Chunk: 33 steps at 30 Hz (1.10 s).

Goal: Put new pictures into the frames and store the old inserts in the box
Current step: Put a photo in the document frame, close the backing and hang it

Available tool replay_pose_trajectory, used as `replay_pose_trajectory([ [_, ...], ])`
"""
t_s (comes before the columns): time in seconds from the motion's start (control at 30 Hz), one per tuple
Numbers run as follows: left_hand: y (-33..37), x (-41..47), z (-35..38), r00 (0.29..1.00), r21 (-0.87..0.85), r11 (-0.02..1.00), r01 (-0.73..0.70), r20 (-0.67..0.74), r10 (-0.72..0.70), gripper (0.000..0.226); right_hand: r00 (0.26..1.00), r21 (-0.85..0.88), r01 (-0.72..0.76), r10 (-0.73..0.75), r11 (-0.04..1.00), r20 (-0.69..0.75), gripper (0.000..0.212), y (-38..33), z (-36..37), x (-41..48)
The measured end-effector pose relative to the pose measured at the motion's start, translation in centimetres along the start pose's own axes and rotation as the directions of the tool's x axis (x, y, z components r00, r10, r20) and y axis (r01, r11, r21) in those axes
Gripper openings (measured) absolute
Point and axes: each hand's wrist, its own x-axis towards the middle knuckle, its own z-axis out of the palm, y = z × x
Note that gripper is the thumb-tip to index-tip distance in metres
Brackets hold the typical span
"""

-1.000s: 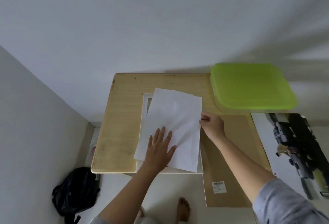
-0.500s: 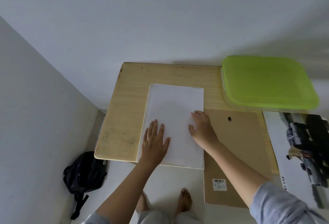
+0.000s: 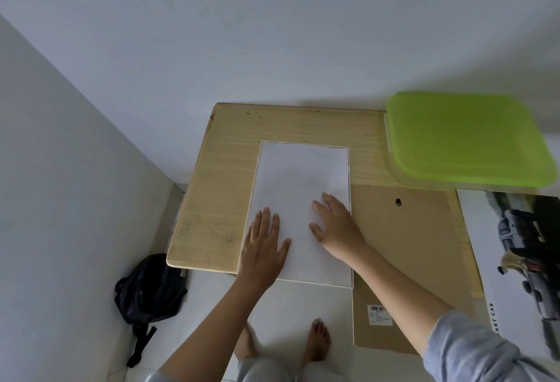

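Note:
A white sheet [image 3: 300, 181] lies flat inside a white picture frame [image 3: 350, 278] on the wooden table [image 3: 221, 187]; only thin frame edges show around it. My left hand [image 3: 263, 245] presses flat on the sheet's lower left part, fingers straight. Flat on its right part rests my right hand [image 3: 333, 224], fingers spread. The brown backing board [image 3: 406, 248] with a barcode label lies to the right of the frame. A car poster [image 3: 521, 260] lies at the far right. The box with a green lid [image 3: 466, 139] stands at the back right.
The frame, the backing board and the poster all overhang the table's near edge. A black bag [image 3: 148, 287] lies on the floor to the left, by the wall. My bare feet [image 3: 315, 342] stand below the table edge.
The sheet was tilted and loose over the frame; it now lies squared inside it. My right hand let go of its right edge and moved onto it, flat. The left hand stayed pressing.

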Motion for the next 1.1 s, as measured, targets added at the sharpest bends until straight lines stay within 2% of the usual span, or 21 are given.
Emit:
replay_pose_trajectory([
  [0.07, -0.4, -0.1, 0.0, 1.0, 0.017, 1.0, -0.017, -0.008, 0.017, 0.063, 1.0, 0.015, -0.005, 0.005, 1.0, 0.001, 0.056, -0.3, 0.0, 0.1],
  [0.17, -1.0, 0.3, 0.0, 0.998, 0.019, 1.0, -0.022, -0.059, 0.024, 0.063, 0.996, 0.006, -0.037, 0.038, 0.999, -0.082, 0.055, -0.3, 0.2, 0.2],
  [0.37, -2.4, 0.8, -0.6, 0.992, -0.087, 0.996, 0.036, -0.117, -0.046, 0.073, 0.947, 0.062, -0.215, 0.224, 0.975, -0.232, 0.058, 0.4, 0.6, -0.5],
  [0.57, -3.3, 1.3, -0.2, 0.995, -0.139, 0.989, 0.052, -0.078, -0.063, 0.092, 0.935, 0.163, -0.242, 0.275, 0.956, -0.226, 0.06, 0.3, 1.4, -1.0],
  [0.73, -3.9, 2.0, -0.8, 0.995, -0.181, 0.982, 0.045, -0.082, -0.061, 0.08, 0.945, 0.173, -0.22, 0.254, 0.96, -0.207, 0.061, -0.3, 1.4, 0.0],
  [1.1, -7.3, 3.4, -2.6, 0.995, -0.215, 0.972, 0.092, -0.002, -0.095, 0.081, 0.964, 0.176, -0.188, 0.216, 0.966, -0.154, 0.061, -2.6, 1.6, 1.7],
])
